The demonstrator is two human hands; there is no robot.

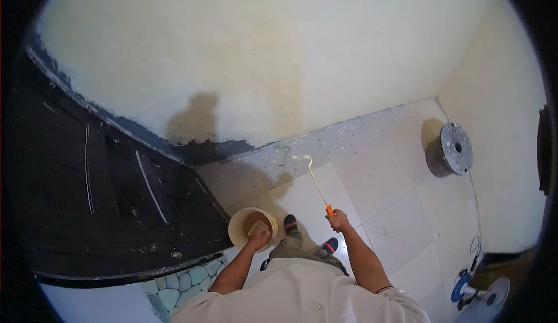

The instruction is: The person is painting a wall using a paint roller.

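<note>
My right hand [338,220] grips the orange handle of a paint roller [317,183], whose wire frame reaches forward to a small pale roller head over the floor near the wall. My left hand [259,236] is over the mouth of a plastic bucket [239,227] and holds a flat, light-brown thing [258,227], perhaps a sponge or a scraper; I cannot tell which. Brownish contents show inside the bucket, which stands on the tiles left of my feet. The wall [244,74] ahead is cream, with a dark band low on its left side.
A dark panelled door [130,192], streaked with white, is at the left. Paint specks dot the tiled floor [383,192] along the wall. A grey metal cylinder with a round flange [455,148] stands near the right corner. Blue and clear discs [462,288] and cables lie at the lower right.
</note>
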